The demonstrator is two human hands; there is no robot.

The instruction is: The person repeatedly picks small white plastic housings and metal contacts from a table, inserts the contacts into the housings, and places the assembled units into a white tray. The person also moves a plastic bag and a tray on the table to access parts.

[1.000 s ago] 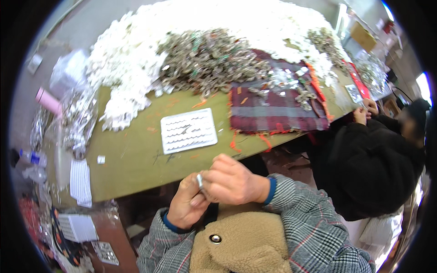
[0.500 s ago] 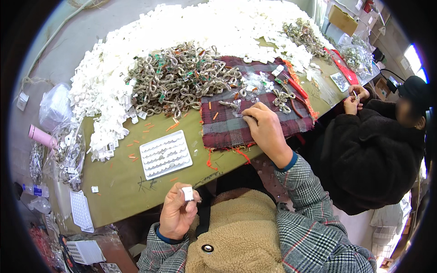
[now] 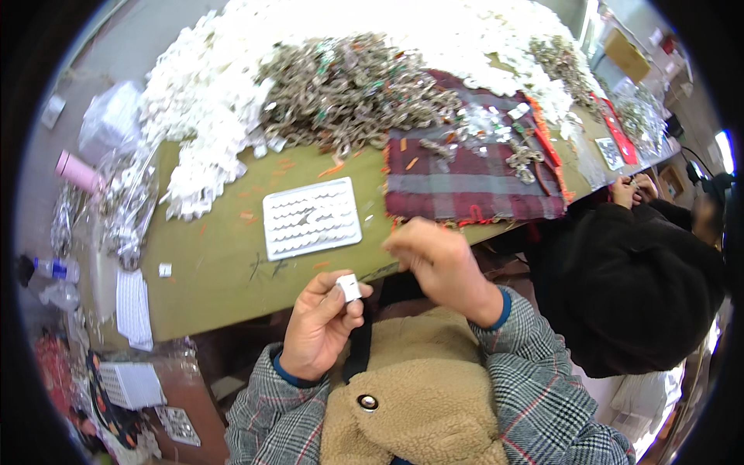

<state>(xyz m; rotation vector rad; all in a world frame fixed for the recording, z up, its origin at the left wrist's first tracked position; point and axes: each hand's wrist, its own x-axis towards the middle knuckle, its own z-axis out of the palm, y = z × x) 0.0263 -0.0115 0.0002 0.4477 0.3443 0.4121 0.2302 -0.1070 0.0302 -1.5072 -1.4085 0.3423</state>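
My left hand [image 3: 316,329] pinches a small white square plastic piece [image 3: 349,287] between thumb and fingers, above my lap at the table's near edge. My right hand [image 3: 449,271] hovers to the right of it, just in front of the plaid cloth [image 3: 473,191]. Its thumb and index fingertips look closed together; blur hides whatever is between them. Between the left hand and the heaps lies a white tray [image 3: 355,232] with rows of small round white parts. On the cloth are small clear pieces [image 3: 484,124], a looped cord bundle [image 3: 524,160] and red-handled pliers [image 3: 547,147].
A tangle of grey-brown cord loops [image 3: 349,97] and a large heap of white pieces [image 3: 201,101] cover the far table. Orange bits [image 3: 246,216] dot the green tabletop [image 3: 209,291]. A co-worker in black [image 3: 620,294] sits at the right. White trays [image 3: 133,310] and plastic bags [image 3: 112,116] stand left.
My right hand has come off the cloth toward my left hand. The left hand keeps the white piece and sits slightly higher and farther right in view. The whole view has shifted.
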